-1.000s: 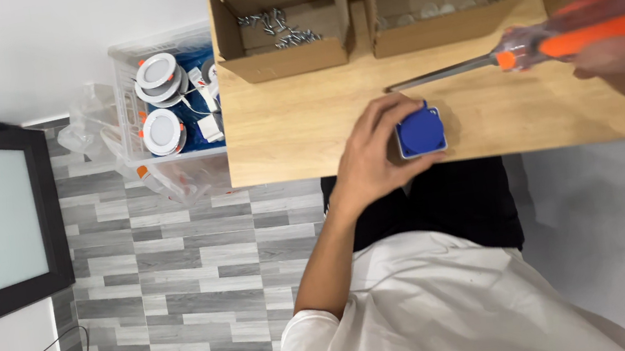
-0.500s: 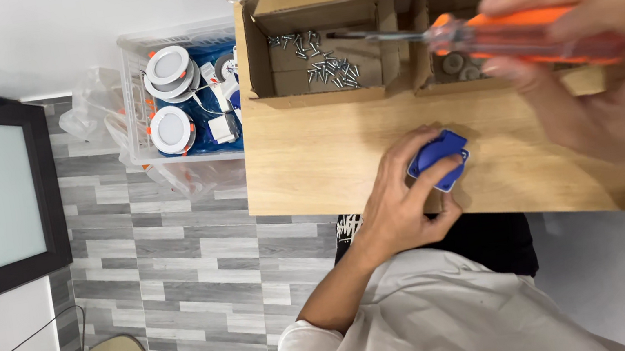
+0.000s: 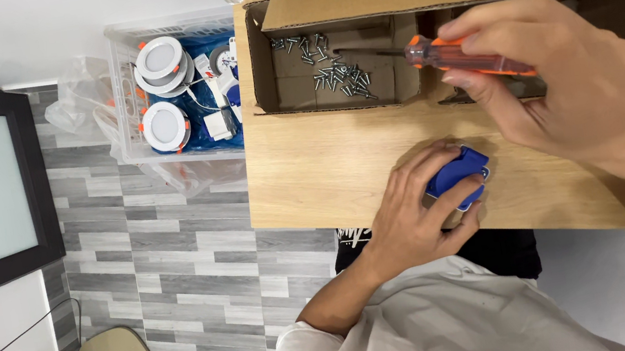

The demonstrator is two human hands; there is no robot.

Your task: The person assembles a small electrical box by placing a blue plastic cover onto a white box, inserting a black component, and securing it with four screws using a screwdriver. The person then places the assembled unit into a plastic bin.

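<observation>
two hands share the work: the left hand (image 3: 410, 219) clasps a small blue housing (image 3: 457, 176) against the desk (image 3: 312, 175), while the right hand (image 3: 562, 80) grips an orange-handled screwdriver (image 3: 469, 61) whose tip reaches among the loose screws (image 3: 330, 74) in a cardboard box (image 3: 262, 59). best to lift one screw cleanly and keep the housing pinned flat. fingers cover most of the housing, so its screw holes cannot be seen; the box's right part is hidden.

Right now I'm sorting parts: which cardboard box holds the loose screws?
The open cardboard box at the table's far left corner, beside the plastic bin; loose screws cover its floor and the screwdriver tip reaches in.
</observation>
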